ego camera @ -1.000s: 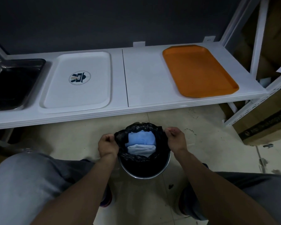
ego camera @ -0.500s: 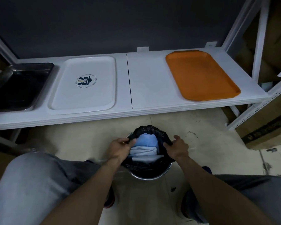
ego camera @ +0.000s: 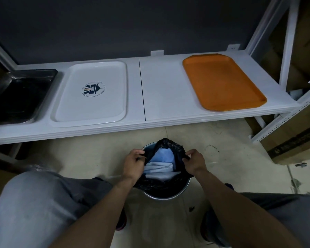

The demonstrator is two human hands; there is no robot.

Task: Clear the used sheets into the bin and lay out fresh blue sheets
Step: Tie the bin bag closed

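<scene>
Below, bin (ego camera: 168,195) on floor before shelf (ego camera: 161,86); black bag (ego camera: 168,144) lines it, mouth narrow. Sheets (ego camera: 161,159) lie inside bag, between both hands. Left hand (ego camera: 133,163) pinches bag's left edge, right hand (ego camera: 193,162) its right edge, fingers curled. Sheets pale blue, loosely folded.

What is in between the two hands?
In the head view, the left hand and right hand pinch the black bin bag; between them lie folded blue sheets inside it, in the metal bin.
</scene>
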